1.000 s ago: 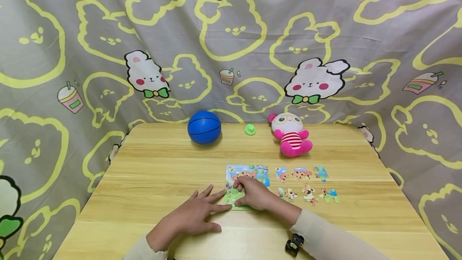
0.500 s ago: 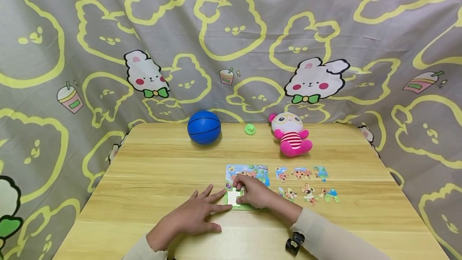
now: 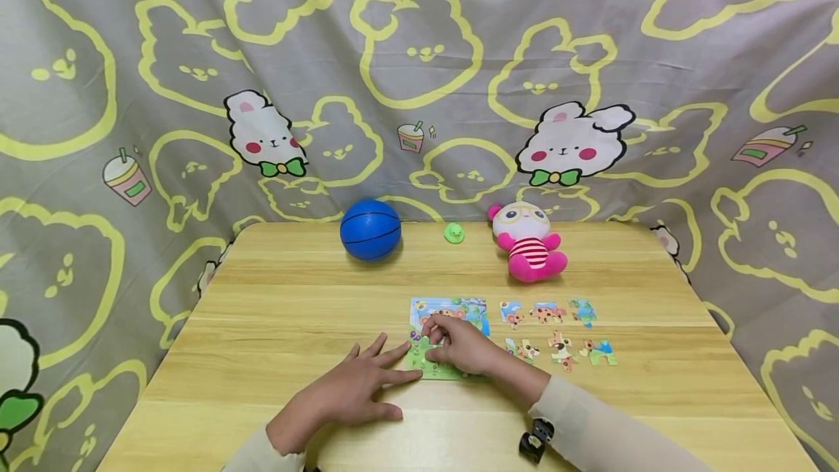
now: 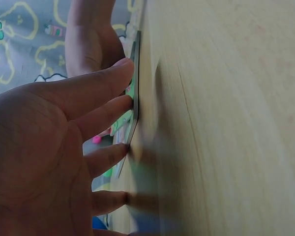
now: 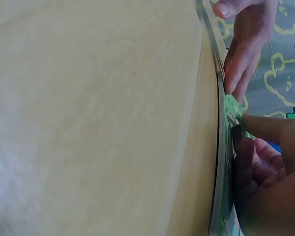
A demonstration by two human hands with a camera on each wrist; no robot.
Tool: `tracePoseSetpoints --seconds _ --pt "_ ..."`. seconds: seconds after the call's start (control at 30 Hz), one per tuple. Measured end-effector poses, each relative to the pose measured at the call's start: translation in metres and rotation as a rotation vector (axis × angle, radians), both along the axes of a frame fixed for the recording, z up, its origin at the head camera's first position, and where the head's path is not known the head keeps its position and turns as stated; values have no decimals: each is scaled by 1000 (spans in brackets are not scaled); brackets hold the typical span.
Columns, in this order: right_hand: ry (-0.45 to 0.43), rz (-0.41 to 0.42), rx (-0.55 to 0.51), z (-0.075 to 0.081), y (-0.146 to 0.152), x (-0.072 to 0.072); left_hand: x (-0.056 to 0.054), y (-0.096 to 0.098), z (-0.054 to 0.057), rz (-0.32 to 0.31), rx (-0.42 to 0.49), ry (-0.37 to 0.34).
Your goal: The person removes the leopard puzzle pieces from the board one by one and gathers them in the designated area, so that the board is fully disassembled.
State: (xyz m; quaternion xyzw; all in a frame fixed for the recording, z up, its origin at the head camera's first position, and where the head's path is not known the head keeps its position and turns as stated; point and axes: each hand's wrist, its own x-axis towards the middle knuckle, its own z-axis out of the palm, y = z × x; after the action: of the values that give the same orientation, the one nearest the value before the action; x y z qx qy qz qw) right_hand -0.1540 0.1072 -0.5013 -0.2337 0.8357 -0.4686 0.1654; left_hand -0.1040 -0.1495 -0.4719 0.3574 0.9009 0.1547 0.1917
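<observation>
A jigsaw board with an animal picture lies mid-table in the head view. My right hand is over its lower part, thumb and forefinger pinching a green puzzle piece at the lower left of the picture. Fingers and palm hide much of the board's right half. My left hand is spread on the table at the left, its fingertips right at the board's edge, as the left wrist view shows along the board's side.
Right of the board, several loose puzzle pieces lie in two rows, the lower row close to my right forearm. Along the table's back stand a blue ball, a small green duck and a pink plush panda. A patterned curtain hangs behind.
The puzzle piece under my right fingers looked white half a second ago and shows its green print now. My right fingers have shifted slightly; the left hand stays in place.
</observation>
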Motion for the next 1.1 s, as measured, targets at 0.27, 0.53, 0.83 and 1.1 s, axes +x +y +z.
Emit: tracePoseSetpoints --seconds 0.27,0.53,0.83,1.1 --pt "-62 -49 -61 0 -1 0 0 0 0 -1 7 -6" --pt "-119 -95 -130 -3 0 -1 0 0 0 -1 5 1" --pt "-168 -81 -200 0 3 -1 -1 1 -1 0 3 5" --pt "-190 -81 -208 -1 9 0 -1 0 -1 1 -12 -2"
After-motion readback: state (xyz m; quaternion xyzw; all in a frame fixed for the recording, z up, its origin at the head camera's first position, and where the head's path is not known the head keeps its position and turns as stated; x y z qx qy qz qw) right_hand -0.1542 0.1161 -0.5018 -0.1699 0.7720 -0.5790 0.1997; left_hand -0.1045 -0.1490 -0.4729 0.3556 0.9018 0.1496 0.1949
